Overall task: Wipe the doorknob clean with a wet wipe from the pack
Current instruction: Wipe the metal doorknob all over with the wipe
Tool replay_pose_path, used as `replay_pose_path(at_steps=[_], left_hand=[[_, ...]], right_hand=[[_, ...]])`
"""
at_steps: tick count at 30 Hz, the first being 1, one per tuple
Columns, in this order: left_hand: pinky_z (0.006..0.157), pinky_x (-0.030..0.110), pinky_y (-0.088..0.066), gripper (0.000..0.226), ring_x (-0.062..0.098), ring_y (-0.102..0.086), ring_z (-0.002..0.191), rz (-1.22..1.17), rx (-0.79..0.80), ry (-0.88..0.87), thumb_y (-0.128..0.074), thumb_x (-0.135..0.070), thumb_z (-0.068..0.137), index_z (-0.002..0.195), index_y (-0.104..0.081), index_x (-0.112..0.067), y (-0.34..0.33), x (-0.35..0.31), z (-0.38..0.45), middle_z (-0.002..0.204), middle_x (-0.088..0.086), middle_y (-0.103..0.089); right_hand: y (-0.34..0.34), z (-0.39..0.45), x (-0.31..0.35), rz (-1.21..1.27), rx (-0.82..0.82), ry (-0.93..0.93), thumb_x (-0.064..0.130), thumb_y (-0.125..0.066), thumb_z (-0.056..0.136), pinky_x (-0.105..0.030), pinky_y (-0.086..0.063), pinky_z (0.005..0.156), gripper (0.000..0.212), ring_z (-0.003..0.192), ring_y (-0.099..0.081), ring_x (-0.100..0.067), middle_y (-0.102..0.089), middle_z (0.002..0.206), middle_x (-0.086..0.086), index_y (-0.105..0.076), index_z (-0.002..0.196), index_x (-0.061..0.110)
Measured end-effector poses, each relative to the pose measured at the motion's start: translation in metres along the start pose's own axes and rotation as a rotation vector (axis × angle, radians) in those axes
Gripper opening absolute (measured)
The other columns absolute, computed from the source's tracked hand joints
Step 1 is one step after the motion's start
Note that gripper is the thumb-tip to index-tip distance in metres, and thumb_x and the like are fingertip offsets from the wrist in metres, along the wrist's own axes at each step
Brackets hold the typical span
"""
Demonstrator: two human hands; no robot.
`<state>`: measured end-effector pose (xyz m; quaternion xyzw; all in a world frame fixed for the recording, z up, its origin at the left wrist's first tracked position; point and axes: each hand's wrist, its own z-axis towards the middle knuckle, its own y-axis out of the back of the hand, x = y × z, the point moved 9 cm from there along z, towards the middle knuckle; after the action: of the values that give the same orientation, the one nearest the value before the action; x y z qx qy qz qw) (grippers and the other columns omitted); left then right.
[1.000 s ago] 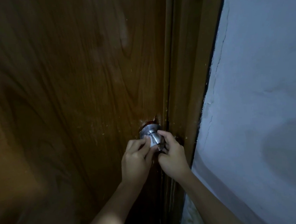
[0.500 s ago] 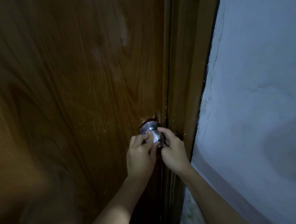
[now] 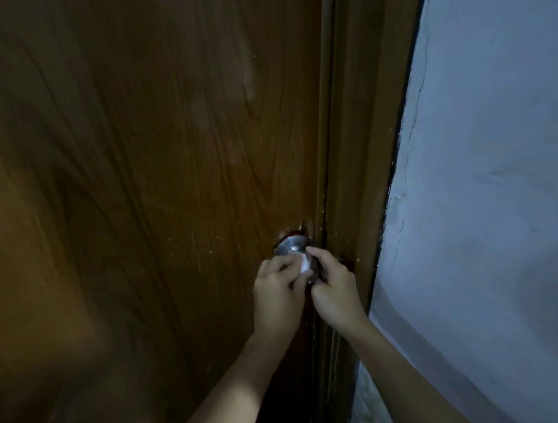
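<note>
L hand (image 3: 277, 290): bare, no ring/watch seen | R hand (image 3: 336, 292): bare, no ring/watch seen | forearms: both bare to frame edge, no sleeve in view | nails: short, R index tip visible | dim light, detail ltd

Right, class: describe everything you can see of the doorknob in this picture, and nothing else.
The doorknob is a round knob of silvery, brushed-looking metal, set at the right edge of the brown wooden door, beside the frame. Only its upper part shows; both hands cover the rest. The left hand presses a white wet wipe against it, and the right hand grips it from the right, forefinger on top. Dim light hides finer detail.
</note>
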<state>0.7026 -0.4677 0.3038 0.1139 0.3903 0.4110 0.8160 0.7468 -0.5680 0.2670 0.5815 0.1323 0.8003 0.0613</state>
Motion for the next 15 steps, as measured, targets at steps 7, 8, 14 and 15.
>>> replay_pose_path(at_steps=[7, 8, 14, 15], left_hand=[[0.073, 0.022, -0.045, 0.024, 0.017, -0.058, 0.089, 0.009, -0.004, -0.068, -0.067, -0.008, 0.079, 0.103, -0.068, -0.011, -0.001, 0.006, -0.010, 0.099, 0.008, -0.069], [0.072, 0.022, -0.042, 0.019, 0.014, -0.056, 0.089, 0.004, 0.011, -0.001, -0.064, -0.014, 0.082, 0.101, -0.069, -0.013, -0.001, 0.019, -0.012, 0.097, 0.006, -0.069], [0.068, 0.007, -0.041, 0.018, 0.009, -0.060, 0.082, -0.006, 0.084, 0.077, -0.064, -0.013, 0.082, 0.099, -0.069, -0.012, 0.009, 0.052, -0.017, 0.093, 0.001, -0.064], [0.064, 0.005, -0.041, 0.019, 0.009, -0.060, 0.078, -0.008, 0.034, 0.080, -0.068, -0.012, 0.079, 0.098, -0.069, -0.011, 0.017, 0.051, -0.010, 0.090, 0.001, -0.064]], right_hand=[[0.001, 0.001, -0.002, -0.009, 0.027, -0.013, -0.001, -0.051, 0.083, 0.000, -0.042, 0.068, 0.054, 0.099, -0.052, -0.001, -0.056, 0.125, -0.003, -0.044, 0.131, 0.022], [0.001, 0.001, -0.002, 0.001, 0.034, -0.017, -0.002, -0.051, 0.083, 0.001, -0.042, 0.067, 0.055, 0.095, -0.052, 0.002, -0.055, 0.127, -0.005, -0.043, 0.132, 0.021], [0.000, 0.001, 0.004, -0.040, -0.001, 0.038, 0.024, -0.051, 0.091, -0.010, -0.037, 0.070, 0.031, 0.097, -0.054, -0.008, -0.059, 0.115, -0.001, -0.048, 0.121, 0.028], [-0.002, 0.001, 0.006, -0.041, 0.002, 0.059, 0.030, -0.055, 0.088, -0.013, -0.041, 0.071, 0.030, 0.094, -0.057, -0.009, -0.060, 0.109, 0.001, -0.048, 0.118, 0.028]])
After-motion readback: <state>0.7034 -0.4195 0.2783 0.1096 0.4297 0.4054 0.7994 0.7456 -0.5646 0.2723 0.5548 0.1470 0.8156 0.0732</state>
